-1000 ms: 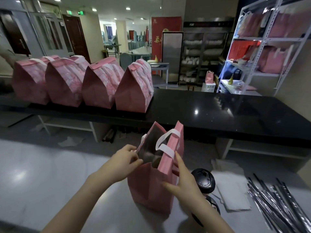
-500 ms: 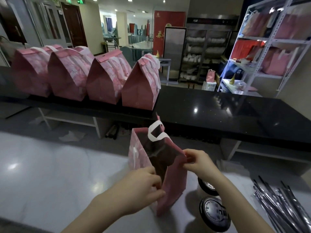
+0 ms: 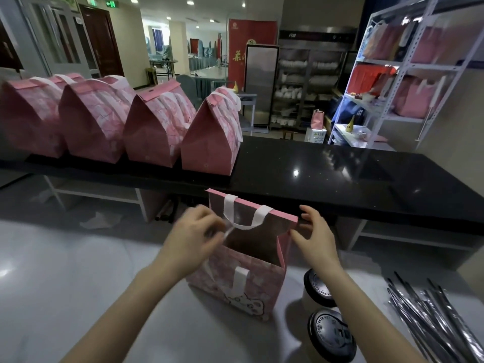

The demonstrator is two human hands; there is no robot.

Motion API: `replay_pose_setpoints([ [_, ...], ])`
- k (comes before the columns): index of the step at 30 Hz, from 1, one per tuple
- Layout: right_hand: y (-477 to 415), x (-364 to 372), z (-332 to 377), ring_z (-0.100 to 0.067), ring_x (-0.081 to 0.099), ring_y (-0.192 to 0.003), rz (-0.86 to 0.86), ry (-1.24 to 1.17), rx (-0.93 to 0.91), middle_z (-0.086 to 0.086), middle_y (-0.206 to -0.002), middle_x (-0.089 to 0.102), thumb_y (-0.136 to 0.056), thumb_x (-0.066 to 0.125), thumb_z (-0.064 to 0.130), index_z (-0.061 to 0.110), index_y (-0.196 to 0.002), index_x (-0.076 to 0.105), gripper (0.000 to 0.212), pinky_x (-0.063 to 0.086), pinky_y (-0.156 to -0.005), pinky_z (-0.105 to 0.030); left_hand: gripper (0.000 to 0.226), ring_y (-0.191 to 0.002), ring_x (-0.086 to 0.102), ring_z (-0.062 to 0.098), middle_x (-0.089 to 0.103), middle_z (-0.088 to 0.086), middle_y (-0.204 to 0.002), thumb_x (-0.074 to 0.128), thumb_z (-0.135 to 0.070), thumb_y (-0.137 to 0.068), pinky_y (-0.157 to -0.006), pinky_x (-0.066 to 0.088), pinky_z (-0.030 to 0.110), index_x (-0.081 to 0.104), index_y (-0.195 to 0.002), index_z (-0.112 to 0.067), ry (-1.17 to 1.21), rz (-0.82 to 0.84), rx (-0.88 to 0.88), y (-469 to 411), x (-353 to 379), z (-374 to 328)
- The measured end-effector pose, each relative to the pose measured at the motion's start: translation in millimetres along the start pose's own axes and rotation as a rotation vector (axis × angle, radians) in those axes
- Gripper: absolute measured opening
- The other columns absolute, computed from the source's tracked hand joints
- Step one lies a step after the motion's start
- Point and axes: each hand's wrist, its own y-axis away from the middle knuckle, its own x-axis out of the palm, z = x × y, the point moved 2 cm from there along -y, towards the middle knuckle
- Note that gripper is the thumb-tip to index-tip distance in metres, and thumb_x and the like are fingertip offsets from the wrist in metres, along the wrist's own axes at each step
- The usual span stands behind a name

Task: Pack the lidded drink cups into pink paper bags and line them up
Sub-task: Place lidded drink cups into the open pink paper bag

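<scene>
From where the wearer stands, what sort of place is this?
Likely a restaurant's takeaway counter: packed pink bags on the black counter, lidded cups, a dish cabinet behind.

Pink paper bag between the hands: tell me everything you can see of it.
The pink paper bag stands upright on the white counter, mouth open, far flap raised. It has white strap handles, a brown inside and a cartoon animal on the near face. The blurred left hand appears to pinch its left rim; the right hand pinches the right rim. No cup shows inside.
</scene>
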Motion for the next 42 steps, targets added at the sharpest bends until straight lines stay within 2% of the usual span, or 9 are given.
replay_pose_setpoints([
  [3, 34.5, -7.7, 16.2, -0.003, 0.055, -0.091, -0.143, 0.028, -0.150, 0.015, -0.105, 0.047, -0.084, 0.067, 0.031, 0.034, -0.110, 0.050, 0.030, 0.051, -0.076, -0.025, 0.015, -0.118, 0.046, 0.023, 0.053, 0.005, -0.125, 0.071, -0.021, -0.084, -0.101, 0.040, 0.035, 0.074, -0.099, -0.017, -0.083, 0.006, -0.214, -4.4, -2.0, 40.3],
  [7, 63.8, -5.7, 25.6, 0.005, 0.049, -0.101, 0.221, 0.166, -0.221, 0.025, -0.111, 0.038, -0.074, 0.060, 0.067, 0.040, -0.101, 0.053, 0.039, 0.047, -0.078, -0.015, 0.019, -0.108, 0.049, 0.007, 0.049, -0.002, -0.130, 0.064, -0.028, -0.090, -0.095, 0.038, 0.023, 0.070, -0.107, -0.022, 0.058, 0.110, -0.274, -1.2, 4.3, 52.7],
  [9, 65.0, -5.0, 21.1, 0.004, 0.045, -0.111, 0.342, 0.292, -0.248, 0.023, -0.127, 0.035, -0.074, 0.070, 0.058, 0.038, -0.107, 0.057, 0.041, 0.043, -0.088, -0.015, 0.023, -0.102, 0.053, 0.005, 0.051, -0.006, -0.126, 0.064, -0.029, -0.089, -0.092, 0.042, 0.023, 0.069, -0.110, -0.022, 0.080, 0.116, -0.256, 1.3, 6.0, 47.4],
  [12, 57.5, -7.0, 15.4, -0.008, 0.052, -0.113, 0.258, 0.305, -0.282, 0.011, -0.133, 0.042, -0.077, 0.077, 0.022, 0.021, -0.095, 0.069, 0.020, 0.047, -0.089, -0.023, 0.028, -0.100, 0.057, 0.007, 0.055, -0.009, -0.118, 0.066, -0.032, -0.086, -0.090, 0.048, 0.027, 0.067, -0.112, -0.021, 0.094, 0.098, -0.240, 6.4, 3.9, 37.8],
  [16, 42.3, -9.3, 10.0, -0.014, 0.059, -0.105, 0.146, 0.330, -0.265, 0.003, -0.130, 0.051, -0.080, 0.069, 0.006, 0.013, -0.088, 0.072, 0.012, 0.051, -0.087, -0.033, 0.022, -0.089, 0.059, 0.001, 0.057, -0.017, -0.107, 0.066, -0.038, -0.082, -0.080, 0.053, 0.026, 0.067, -0.103, -0.030, 0.088, 0.101, -0.215, 17.7, 1.0, 25.4],
  [26, 25.1, -44.5, -22.3, -0.001, 0.060, -0.095, -0.005, 0.213, -0.162, 0.012, -0.117, 0.056, -0.086, 0.067, 0.034, 0.031, -0.120, 0.056, 0.036, 0.051, -0.080, -0.024, 0.040, -0.096, 0.052, 0.025, 0.060, 0.003, -0.102, 0.085, -0.023, -0.065, -0.079, 0.048, 0.041, 0.070, -0.101, -0.015, -0.156, -0.149, -0.123, -0.9, -20.5, 24.1],
  [33, 33.4, -40.3, -84.8, -0.031, 0.042, -0.128, 0.537, 0.785, 0.250, -0.006, -0.145, 0.035, -0.074, 0.065, 0.065, 0.031, -0.147, 0.030, 0.087, 0.043, -0.101, -0.042, 0.076, -0.129, 0.042, 0.022, 0.055, -0.003, -0.132, 0.089, -0.032, -0.060, -0.105, 0.036, 0.040, 0.057, -0.128, -0.024, -0.116, 0.158, -0.035, -11.7, 3.9, 21.9],
  [37, 41.0, -27.6, -89.8, -0.027, 0.042, -0.126, 0.444, 0.729, 0.227, -0.003, -0.141, 0.039, -0.070, 0.073, 0.056, 0.030, -0.146, 0.030, 0.091, 0.047, -0.095, -0.041, 0.085, -0.138, 0.034, 0.021, 0.046, -0.005, -0.143, 0.087, -0.043, -0.060, -0.112, 0.029, 0.040, 0.049, -0.135, -0.028, -0.185, 0.171, 0.003, 0.4, 9.9, 17.6],
  [42, 33.3, -56.3, -56.8, -0.026, 0.049, -0.120, 0.283, 0.620, 0.129, -0.004, -0.131, 0.047, -0.066, 0.081, 0.038, 0.030, -0.138, 0.044, 0.081, 0.046, -0.097, -0.039, 0.115, -0.147, -0.010, 0.011, 0.005, -0.015, -0.160, 0.081, -0.058, -0.059, -0.120, 0.002, 0.040, 0.012, -0.149, -0.040, -0.231, 0.320, -0.022, 21.7, 10.5, 3.5],
])
